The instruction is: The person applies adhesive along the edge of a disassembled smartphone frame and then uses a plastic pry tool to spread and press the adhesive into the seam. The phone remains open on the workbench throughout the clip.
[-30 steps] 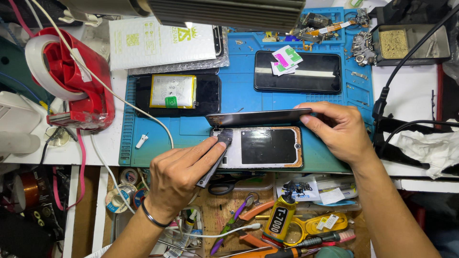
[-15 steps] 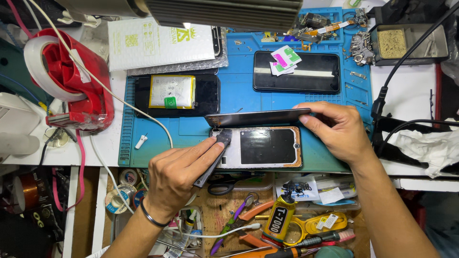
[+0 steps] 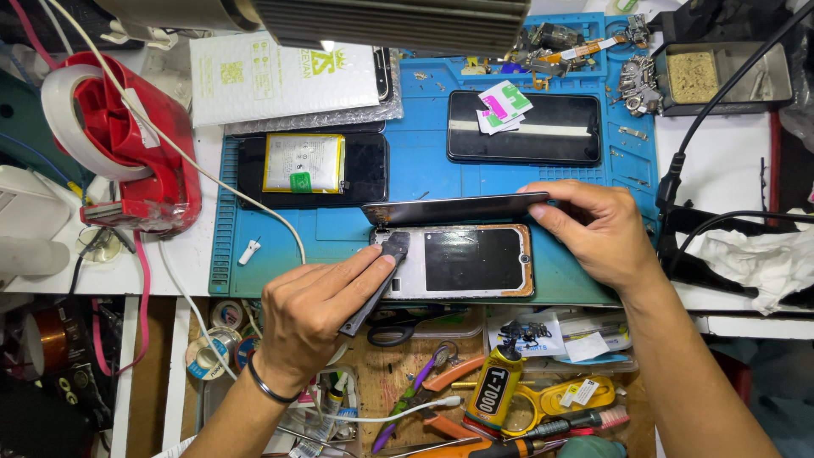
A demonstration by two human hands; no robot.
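**benchrat:** So this is a phone repair bench, white table [image 3: 746, 170] with a blue work mat [image 3: 424, 182] laid over the middle of it, open drawer full of tools hanging under the front edge. Anyone want to tell me what's going on with the hands?

**solderpaws:** Sure. The opened phone [image 3: 458, 261] lies flat at the mat's front edge, orange-rimmed frame, dark panel inside. Its screen panel [image 3: 454, 209] is swung up on its long side, standing just behind the body and touching it along the back edge. The right hand [image 3: 598, 233] pinches that panel's right end, thumb in front and fingers curled over the top, so it's closed on the panel.

**benchrat:** And the left?

**solderpaws:** The left hand [image 3: 309, 309] is wrapped around a dark flat tool [image 3: 377, 284], index finger laid along it, tip pressed down at the left end of the phone body.

**benchrat:** What else is on the mat?

**solderpaws:** Toward the back left corner there's a black phone with its battery showing [image 3: 309, 168], and a white bubble pouch [image 3: 284, 80] past it. Back right, another dark phone [image 3: 526, 127] with little stickers on top. A red tape dispenser [image 3: 119, 144] sits off the mat at the table's left edge, and a white cable [image 3: 212, 182] runs across the mat's left side. A glue tube [image 3: 492, 392] lies in the drawer.
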